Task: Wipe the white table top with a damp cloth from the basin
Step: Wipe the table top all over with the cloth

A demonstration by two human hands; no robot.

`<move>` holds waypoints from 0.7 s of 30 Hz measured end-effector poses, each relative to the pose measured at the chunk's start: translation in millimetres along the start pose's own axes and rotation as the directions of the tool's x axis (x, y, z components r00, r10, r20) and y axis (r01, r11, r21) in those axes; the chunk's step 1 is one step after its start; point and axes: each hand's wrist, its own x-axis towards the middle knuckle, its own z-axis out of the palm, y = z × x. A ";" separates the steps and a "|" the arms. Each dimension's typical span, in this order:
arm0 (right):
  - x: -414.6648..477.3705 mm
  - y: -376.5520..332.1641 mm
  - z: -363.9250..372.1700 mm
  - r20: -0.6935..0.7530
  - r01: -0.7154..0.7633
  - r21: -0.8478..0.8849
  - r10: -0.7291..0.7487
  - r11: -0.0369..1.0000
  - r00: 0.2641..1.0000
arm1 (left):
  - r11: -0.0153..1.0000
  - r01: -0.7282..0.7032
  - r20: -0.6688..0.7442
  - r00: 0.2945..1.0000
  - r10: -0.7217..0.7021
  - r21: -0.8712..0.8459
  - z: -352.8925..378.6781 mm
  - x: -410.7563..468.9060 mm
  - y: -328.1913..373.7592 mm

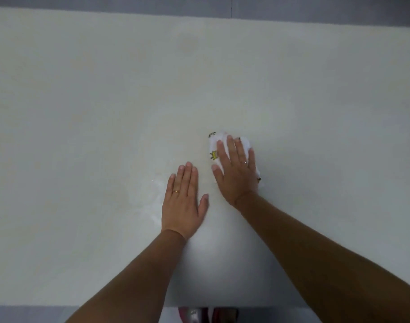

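While the right hand (236, 170) presses flat, fingers spread, on a bunched white cloth (216, 148) with small yellow prints, the left hand (183, 203) lies open, palm down, on the white surface (82, 113) just beside it, holding nothing.
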 end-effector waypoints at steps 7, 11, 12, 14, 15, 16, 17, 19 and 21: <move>-18.8 59.0 -1.8 0.000 -0.379 0.055 0.380 0.924 0.925 | 0.996 -0.031 0.025 0.999 0.033 -0.078 19.8 -78.3 13.5; -30.4 -3.2 6.9 -0.015 -0.392 0.043 0.393 0.919 0.920 | 1.000 -0.010 0.032 0.999 0.010 -0.015 26.5 -85.9 13.8; -39.1 -18.8 9.4 -0.007 -0.279 0.033 0.279 0.960 0.960 | 1.000 -0.009 0.040 0.999 0.009 -0.006 25.6 -85.2 14.3; -55.3 -28.8 11.0 0.003 -0.054 0.006 0.054 0.998 0.999 | 1.000 -0.006 0.053 0.999 0.006 -0.007 23.2 -85.6 14.2; -58.0 -21.9 9.2 0.004 0.023 0.000 -0.023 1.000 1.000 | 1.000 -0.008 0.051 0.999 0.009 -0.010 22.4 -86.0 13.6; -59.0 -9.8 8.1 -0.003 0.070 -0.016 -0.070 0.997 0.998 | 1.000 -0.012 0.047 0.999 0.012 -0.014 22.0 -86.2 13.2; -61.0 5.6 8.1 -0.011 0.075 -0.044 -0.075 0.996 0.997 | 1.000 -0.016 0.041 0.999 0.016 -0.019 21.8 -86.8 13.0; -65.4 40.8 6.0 0.015 -0.058 -0.060 0.059 0.997 0.998 | 0.999 -0.021 0.028 0.999 0.022 -0.039 21.3 -86.8 13.1; -70.3 61.0 4.4 0.009 -0.247 -0.012 0.247 0.969 0.969 | 0.999 -0.016 0.024 1.000 0.017 -0.048 21.9 -86.1 13.3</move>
